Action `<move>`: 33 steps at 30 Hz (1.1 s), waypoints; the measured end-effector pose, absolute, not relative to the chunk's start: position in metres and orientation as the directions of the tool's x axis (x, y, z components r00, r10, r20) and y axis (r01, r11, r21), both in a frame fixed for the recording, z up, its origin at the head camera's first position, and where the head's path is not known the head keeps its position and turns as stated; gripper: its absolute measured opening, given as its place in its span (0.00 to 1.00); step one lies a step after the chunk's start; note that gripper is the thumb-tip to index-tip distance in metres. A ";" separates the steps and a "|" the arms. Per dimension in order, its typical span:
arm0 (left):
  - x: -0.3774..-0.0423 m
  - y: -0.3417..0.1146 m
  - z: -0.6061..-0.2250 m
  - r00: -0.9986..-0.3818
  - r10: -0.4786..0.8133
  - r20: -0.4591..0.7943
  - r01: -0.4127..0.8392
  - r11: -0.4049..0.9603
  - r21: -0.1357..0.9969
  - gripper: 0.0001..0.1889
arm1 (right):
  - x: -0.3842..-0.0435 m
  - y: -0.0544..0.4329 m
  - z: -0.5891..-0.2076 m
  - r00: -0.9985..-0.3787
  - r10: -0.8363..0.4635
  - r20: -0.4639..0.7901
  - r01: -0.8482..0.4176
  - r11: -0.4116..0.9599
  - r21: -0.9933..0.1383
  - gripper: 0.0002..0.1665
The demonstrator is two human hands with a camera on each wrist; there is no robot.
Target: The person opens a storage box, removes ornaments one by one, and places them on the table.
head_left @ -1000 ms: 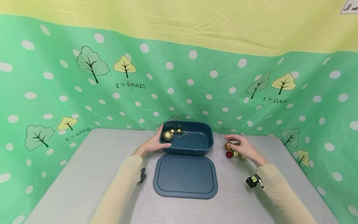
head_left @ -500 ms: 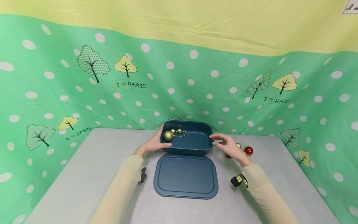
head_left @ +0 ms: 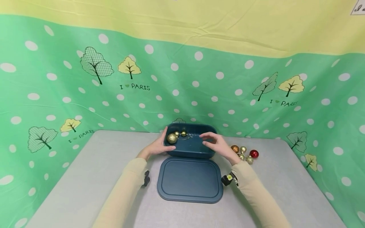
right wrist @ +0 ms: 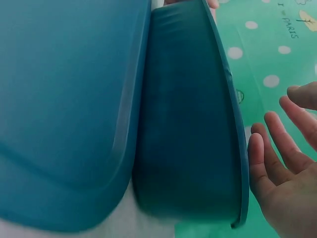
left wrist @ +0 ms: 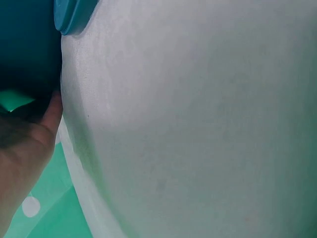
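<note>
In the head view, my left hand point(head_left: 156, 147) rests against the left end of a blue rectangular food container point(head_left: 196, 155), fingers straight along its outside and thumb at the front corner. The left wrist view shows a finger against the wall. Inside the container lie a large glittery gold bauble point(head_left: 172, 138) and two small gold baubles point(head_left: 183, 133), with thin loops. My right hand point(head_left: 218, 144) hovers over the container's right part, fingers spread and slightly bent. Nothing shows between its thumb and fingers point(right wrist: 292, 153) in the right wrist view.
A matching blue lid point(head_left: 190, 180) lies flat in front of the container. Right of it, partly behind the right wrist, sit an orange bauble point(head_left: 235, 148), a shiny red bauble point(head_left: 254, 154) and several gold baubles point(head_left: 249, 160). Behind the grey table point(head_left: 114, 155) hangs a green curtain point(head_left: 171, 95).
My right hand has moved left from the baubles on the table, past the container's right rim, to over its inside. The left hand, container and lid keep their places.
</note>
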State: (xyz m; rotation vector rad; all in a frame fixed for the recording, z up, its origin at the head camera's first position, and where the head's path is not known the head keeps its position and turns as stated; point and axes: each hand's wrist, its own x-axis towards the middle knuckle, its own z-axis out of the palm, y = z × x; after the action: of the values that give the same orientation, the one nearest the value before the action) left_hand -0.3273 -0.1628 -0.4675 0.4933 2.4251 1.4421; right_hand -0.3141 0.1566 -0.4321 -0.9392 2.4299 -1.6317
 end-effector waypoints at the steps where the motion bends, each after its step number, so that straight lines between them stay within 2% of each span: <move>1: -0.325 -0.163 -0.463 -0.901 0.429 -0.066 0.146 0.443 0.884 0.59 | -0.315 0.154 -0.432 -0.810 -0.521 0.268 -0.445 0.248 -0.861 0.17; 6: -0.312 -0.161 -0.441 -0.895 0.440 -0.072 0.148 0.446 0.882 0.58 | -0.320 0.139 -0.431 -0.808 -0.529 0.260 -0.433 0.233 -0.871 0.16; 20: -0.309 -0.157 -0.437 -0.900 0.430 -0.069 0.168 0.490 0.855 0.55 | -0.314 0.094 -0.404 -0.770 -0.596 0.228 -0.437 0.232 -0.869 0.17; 26: -0.329 -0.163 -0.468 -0.906 0.418 -0.067 0.181 0.526 0.831 0.60 | -0.337 0.080 -0.433 -0.759 -0.612 0.223 -0.462 0.264 -0.847 0.18; 33: -0.332 -0.165 -0.466 -0.897 0.429 -0.107 0.172 0.562 0.809 0.62 | -0.346 0.060 -0.440 -0.763 -0.617 0.194 -0.478 0.336 -0.811 0.19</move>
State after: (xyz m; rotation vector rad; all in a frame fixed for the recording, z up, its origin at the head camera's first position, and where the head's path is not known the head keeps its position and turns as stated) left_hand -0.3316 -0.1647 -0.4658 0.4967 2.5062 1.2513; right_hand -0.3464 0.0600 -0.4404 -1.0095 2.4433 -1.4033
